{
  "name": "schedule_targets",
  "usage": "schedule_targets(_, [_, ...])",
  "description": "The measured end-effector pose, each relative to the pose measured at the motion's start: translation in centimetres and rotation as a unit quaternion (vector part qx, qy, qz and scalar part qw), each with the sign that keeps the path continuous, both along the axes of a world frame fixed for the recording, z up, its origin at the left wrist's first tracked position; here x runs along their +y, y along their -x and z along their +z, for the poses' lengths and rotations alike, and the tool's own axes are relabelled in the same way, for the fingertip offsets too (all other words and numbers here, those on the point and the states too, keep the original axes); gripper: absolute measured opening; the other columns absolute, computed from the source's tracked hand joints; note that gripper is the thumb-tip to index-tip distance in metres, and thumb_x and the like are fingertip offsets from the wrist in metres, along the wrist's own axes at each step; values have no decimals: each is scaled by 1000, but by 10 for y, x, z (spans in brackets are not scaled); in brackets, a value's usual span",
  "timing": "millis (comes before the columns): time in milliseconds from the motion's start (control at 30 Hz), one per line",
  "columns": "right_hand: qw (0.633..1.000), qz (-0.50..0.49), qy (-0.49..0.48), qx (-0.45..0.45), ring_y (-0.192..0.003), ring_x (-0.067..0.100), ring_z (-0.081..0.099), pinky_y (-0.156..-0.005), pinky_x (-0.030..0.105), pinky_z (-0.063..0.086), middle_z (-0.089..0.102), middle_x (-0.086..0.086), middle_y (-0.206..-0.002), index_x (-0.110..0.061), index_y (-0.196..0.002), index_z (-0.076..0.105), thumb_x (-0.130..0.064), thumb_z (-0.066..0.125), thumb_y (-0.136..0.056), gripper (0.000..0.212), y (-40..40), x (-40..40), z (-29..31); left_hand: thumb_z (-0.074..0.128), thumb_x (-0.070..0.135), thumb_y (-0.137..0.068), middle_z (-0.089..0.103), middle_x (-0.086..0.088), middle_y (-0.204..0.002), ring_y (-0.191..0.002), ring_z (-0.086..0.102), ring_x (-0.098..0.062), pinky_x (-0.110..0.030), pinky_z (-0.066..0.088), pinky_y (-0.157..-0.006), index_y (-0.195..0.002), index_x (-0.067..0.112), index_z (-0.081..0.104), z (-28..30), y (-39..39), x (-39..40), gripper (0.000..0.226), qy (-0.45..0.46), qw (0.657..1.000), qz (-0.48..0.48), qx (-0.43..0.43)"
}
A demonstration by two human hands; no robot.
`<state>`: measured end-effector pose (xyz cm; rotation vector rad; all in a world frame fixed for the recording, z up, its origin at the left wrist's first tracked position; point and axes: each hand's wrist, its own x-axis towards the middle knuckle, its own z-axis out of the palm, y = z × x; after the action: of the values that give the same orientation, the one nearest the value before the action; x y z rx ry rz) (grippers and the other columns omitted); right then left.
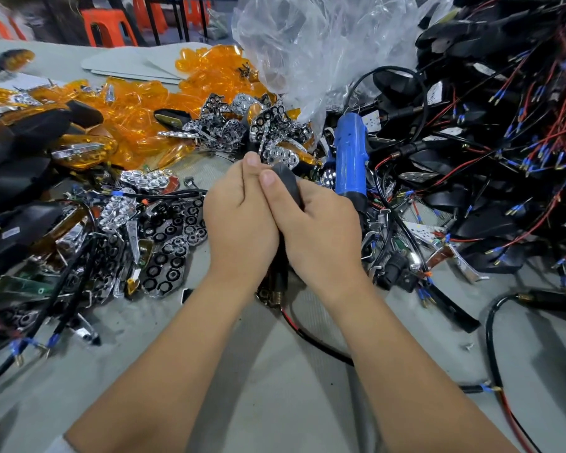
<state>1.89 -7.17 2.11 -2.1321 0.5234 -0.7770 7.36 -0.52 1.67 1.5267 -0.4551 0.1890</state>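
At the centre of the frame, the left hand (239, 220) and the right hand (321, 230) are gripping a smooth, matte black housing (288, 181), fingers curled round it and thumbs lying side by side on top. A faceted chrome reflector (283, 156) is poking out just above the thumbs. A brassy threaded stem (272, 297) is hanging below the wrists over the grey table (275, 403). Glossy orange lenses (144, 125) are lying heaped at upper left. A blue plastic screwdriver (352, 155) is lying just right of the hands.
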Motion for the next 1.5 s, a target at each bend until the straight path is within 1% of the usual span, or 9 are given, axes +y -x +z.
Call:
schedule_targets(200, [999,6,-23,-37,-52,10,43,-54,34,36,47,-11,-48,-21,-60,47,-77,33,-79,62,0,4,-7,37,30,-105,53,5,-62,-58,45,-9,-32,37,-55,-74,3,57,-5,1,2,46,-12,999,15,-43])
schedule_targets(333, [984,58,-144,-90,-56,10,40,-56,35,36,44,-11,-51,-23,-59,48,-71,43,-81,53,-1,0,-11,39,23,-103,64,-4,-81,-76,58,-13,-30,46,-70,-86,10,66,-1,4,0,34,-14,998,-35,-45])
schedule_targets(433, [943,145,-271,-130,-66,14,54,-65,35,44,58,-5,-65,-19,-67,63,-61,53,-83,46,-3,-4,-12,41,22,-105,68,-2,-87,-82,62,-9,-20,49,-75,-94,10,70,5,2,2,33,62,975,-184,111])
schedule_targets(533, [889,186,-401,-118,-82,9,71,-72,26,55,75,-7,-83,-34,-81,78,-60,58,-77,32,-4,-7,-10,46,37,-93,71,-16,-118,-101,68,-21,-32,54,-89,-118,3,67,8,-1,8,47,123,894,-332,276])
schedule_targets(667, [852,201,-457,-159,-82,4,71,-72,21,55,75,-12,-84,-37,-83,78,-56,62,-84,25,-4,-10,-12,58,31,-88,63,-17,-126,-107,62,-25,-41,46,-96,-130,-3,58,8,-10,12,55,120,878,-368,281])
schedule_targets(900, [902,134,-388,-137,-93,27,72,-92,51,56,75,15,-99,-27,-90,79,-64,60,-81,43,-6,-11,-10,58,21,-89,71,-10,-97,-91,67,-24,-34,56,-83,-114,3,66,4,-22,16,32,140,902,-352,208])
schedule_targets(1133, [977,121,-170,-47,-75,-6,62,-64,9,46,66,-16,-88,-22,-107,58,-52,74,-80,43,2,2,-8,71,12,-81,75,-5,-80,-68,69,-17,-29,60,-67,-87,11,76,8,-23,15,9,199,921,-232,240])
schedule_targets(1333, [997,39,35,64,-77,11,63,-72,40,54,66,-9,-84,-25,-98,57,-67,61,-81,46,3,2,-6,71,7,-84,72,-3,-73,-60,68,-14,-26,57,-56,-84,10,70,8,-25,15,3,202,932,-188,233])
schedule_targets(1500, [992,85,56,73,-68,13,57,-60,36,45,60,-6,-74,-23,-87,50,-65,56,-87,42,5,8,-6,51,45,-96,67,1,-75,-67,64,-11,-24,55,-63,-77,16,68,8,-28,14,38,227,913,-207,270])
